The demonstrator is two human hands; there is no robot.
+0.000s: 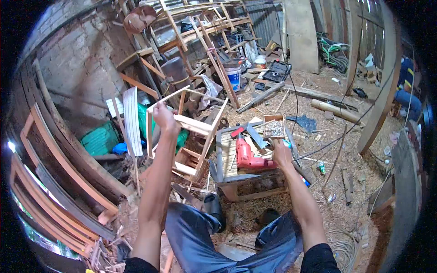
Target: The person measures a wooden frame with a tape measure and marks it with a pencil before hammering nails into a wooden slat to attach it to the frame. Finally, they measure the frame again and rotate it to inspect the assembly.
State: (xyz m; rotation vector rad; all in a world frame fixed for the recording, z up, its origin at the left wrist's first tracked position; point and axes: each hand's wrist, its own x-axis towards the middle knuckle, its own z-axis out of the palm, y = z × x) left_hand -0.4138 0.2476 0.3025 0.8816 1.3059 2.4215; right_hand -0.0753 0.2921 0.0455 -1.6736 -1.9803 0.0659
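Note:
My left hand [164,116] is closed on the upper rail of a pale wooden frame [207,128], which looks like a small stool or chair and stands tilted. Over the right side of a low slatted bench [226,148], my right hand [281,153] has its fingers curled; what lies in them is too small to make out. Just left of it, a red power drill [246,154] lies on the bench. A flat grey-blue blade [257,136] rests behind the drill, close to my fingers. Beyond that sits a wooden box [274,127] of small metal pieces, probably nails or screws.
Wooden frames [63,173] lean along the left wall. A white-and-blue bucket [233,79] and an open black tool case [276,71] stand at the back. A black cable [334,139] crosses the right side. Shavings and offcuts cover the floor. Another person [407,91] is at far right.

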